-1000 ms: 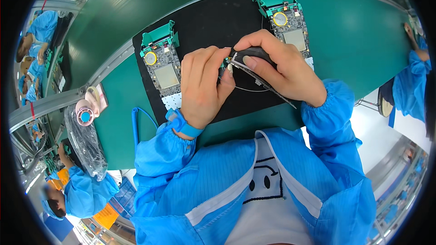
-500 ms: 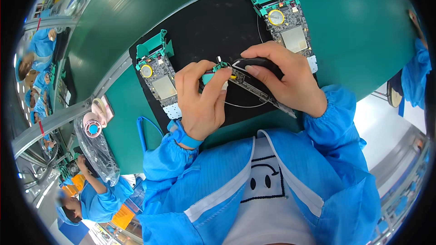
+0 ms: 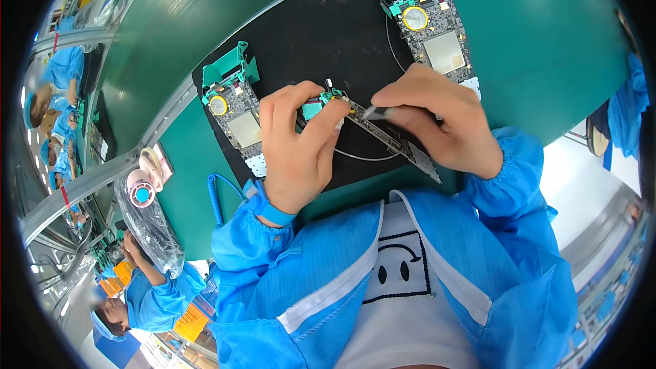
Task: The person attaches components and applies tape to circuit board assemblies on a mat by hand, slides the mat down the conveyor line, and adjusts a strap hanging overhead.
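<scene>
Both hands (image 3: 301, 147) (image 3: 437, 126) pinching a circuit board (image 3: 383, 133), black mat (image 3: 321, 34), green bench (image 3: 547, 48), co-workers around

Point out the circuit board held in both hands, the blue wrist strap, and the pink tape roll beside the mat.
circuit board (image 3: 389, 138), head view, bare middle of the tilted board between the hands.
blue wrist strap (image 3: 273, 210), head view, band on the left wrist.
pink tape roll (image 3: 140, 195), head view, its blue centre.

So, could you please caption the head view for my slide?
Left hand and right hand hold a circuit board above a black mat.
</scene>
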`<state>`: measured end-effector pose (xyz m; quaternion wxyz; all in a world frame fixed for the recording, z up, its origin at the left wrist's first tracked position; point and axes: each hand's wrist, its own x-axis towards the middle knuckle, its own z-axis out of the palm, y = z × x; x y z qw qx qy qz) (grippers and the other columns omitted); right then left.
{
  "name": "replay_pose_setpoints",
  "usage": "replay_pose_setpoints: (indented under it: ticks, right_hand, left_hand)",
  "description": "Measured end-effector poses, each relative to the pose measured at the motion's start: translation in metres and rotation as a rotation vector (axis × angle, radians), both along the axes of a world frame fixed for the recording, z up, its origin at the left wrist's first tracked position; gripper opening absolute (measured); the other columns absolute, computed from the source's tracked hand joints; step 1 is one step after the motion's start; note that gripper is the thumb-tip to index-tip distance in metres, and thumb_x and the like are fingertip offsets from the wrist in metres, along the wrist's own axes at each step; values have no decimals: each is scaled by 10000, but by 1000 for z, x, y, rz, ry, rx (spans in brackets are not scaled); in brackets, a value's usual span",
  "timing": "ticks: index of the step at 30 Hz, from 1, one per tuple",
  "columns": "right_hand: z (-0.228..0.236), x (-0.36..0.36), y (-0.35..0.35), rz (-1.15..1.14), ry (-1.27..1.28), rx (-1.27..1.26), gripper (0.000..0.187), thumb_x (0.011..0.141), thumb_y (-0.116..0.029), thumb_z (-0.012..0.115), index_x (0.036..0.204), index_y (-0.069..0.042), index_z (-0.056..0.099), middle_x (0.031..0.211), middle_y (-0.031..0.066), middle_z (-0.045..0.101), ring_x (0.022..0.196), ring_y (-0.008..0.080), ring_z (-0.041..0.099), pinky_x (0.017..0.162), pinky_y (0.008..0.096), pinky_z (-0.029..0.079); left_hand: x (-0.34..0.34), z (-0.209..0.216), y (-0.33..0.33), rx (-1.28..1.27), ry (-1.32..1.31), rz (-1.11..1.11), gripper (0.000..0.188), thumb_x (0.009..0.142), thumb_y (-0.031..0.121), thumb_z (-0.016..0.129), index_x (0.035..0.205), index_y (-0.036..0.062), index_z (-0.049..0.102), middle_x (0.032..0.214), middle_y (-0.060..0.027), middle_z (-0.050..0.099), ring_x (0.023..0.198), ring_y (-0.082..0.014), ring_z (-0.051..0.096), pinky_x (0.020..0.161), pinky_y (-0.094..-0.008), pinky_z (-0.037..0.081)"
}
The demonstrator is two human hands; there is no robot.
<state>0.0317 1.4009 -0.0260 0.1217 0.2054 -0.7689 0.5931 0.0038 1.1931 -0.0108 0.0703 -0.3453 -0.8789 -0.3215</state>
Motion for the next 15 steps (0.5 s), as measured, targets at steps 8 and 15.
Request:
replay_pose_setpoints:
  ticks: [8, 15]
  right_hand:
    - [37, 9, -22, -59, 233, 362, 222, 648, -4, 665, 868, -24, 643, 836, 98, 511, 712, 237, 486, 608, 332, 403]
    - [36, 8, -34, -2, 325, 554, 246, 556, -25, 658, 798, -29, 618, 777, 96, 471, 677, 248, 463, 589, 325, 389]
  left_hand:
    - [-16, 19, -10, -4, -146, -164, 463, 661, -13, 600, 1119, 17, 539, 1074, -165, 506, 963, -343, 472, 855, -397, 405]
    - [-17, 18, -19, 179, -333, -235, 575, 729, 6, 536, 1287, -23, 394, 1194, -196, 459, 1093, -363, 427, 962, -385, 349]
